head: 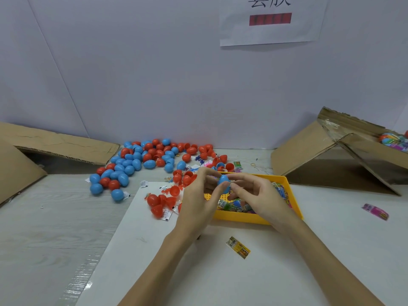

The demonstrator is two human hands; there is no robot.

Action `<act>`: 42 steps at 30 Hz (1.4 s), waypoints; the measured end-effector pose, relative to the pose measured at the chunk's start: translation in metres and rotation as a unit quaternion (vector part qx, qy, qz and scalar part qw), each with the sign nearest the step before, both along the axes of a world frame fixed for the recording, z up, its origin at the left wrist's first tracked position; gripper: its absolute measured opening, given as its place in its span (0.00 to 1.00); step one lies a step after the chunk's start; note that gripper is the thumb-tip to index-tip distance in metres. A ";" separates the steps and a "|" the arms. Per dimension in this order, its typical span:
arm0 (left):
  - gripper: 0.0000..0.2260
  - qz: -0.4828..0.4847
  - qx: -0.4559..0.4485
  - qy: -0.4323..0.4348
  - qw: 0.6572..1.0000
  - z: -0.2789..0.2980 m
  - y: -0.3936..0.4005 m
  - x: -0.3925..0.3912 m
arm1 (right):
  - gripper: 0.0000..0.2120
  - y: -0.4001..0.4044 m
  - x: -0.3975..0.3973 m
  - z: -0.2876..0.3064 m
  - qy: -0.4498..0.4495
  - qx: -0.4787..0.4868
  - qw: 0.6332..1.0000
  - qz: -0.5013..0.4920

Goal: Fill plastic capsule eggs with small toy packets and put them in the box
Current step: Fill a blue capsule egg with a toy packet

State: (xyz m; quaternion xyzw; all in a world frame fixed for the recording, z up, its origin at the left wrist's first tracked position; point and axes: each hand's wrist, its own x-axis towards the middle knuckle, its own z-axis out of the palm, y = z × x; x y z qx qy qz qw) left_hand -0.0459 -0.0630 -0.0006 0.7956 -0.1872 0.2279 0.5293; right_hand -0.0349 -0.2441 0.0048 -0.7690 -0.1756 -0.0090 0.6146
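My left hand (199, 195) and my right hand (257, 193) meet above the yellow tray (294, 199) and both pinch a blue capsule egg (223, 180) between fingertips. A small packet edge shows at the egg where my right fingers pinch. The tray holds several small toy packets (280, 191). A heap of blue and red capsule eggs (141, 160) lies on the table behind and to the left. The cardboard box (344, 155) at the right holds filled items (393, 140) at its far end.
Another open cardboard box (55, 149) lies at the left. Open red egg halves (161, 202) and white slips sit left of the tray. A yellow packet (238, 247) and a pink packet (375, 211) lie loose on the white sheet (154, 261).
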 end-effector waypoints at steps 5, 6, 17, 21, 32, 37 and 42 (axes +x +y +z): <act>0.12 -0.053 -0.020 0.036 0.998 0.001 0.001 -0.003 | 0.13 0.000 -0.001 -0.001 -0.003 0.011 0.999 -0.031; 0.15 -0.068 -0.018 0.052 0.996 0.002 0.001 -0.003 | 0.11 0.001 0.000 -0.002 -0.004 0.009 0.999 -0.041; 0.15 0.126 0.094 0.021 0.987 -0.003 0.016 0.008 | 0.06 -0.001 0.007 -0.009 -0.038 -0.212 0.969 -0.121; 0.15 0.137 0.094 0.030 0.986 -0.004 0.013 0.008 | 0.09 0.005 0.007 -0.006 -0.042 -0.263 0.956 -0.127; 0.15 0.127 0.124 0.042 0.983 -0.004 0.012 0.007 | 0.04 0.007 0.013 -0.002 -0.013 -0.328 0.940 -0.095; 0.15 0.130 0.120 0.041 0.983 -0.003 0.012 0.007 | 0.02 0.006 0.007 -0.009 -0.044 -0.240 0.965 -0.097; 0.18 0.106 0.097 0.035 0.989 0.000 0.012 0.004 | 0.05 0.005 0.007 -0.007 -0.031 -0.128 0.981 -0.144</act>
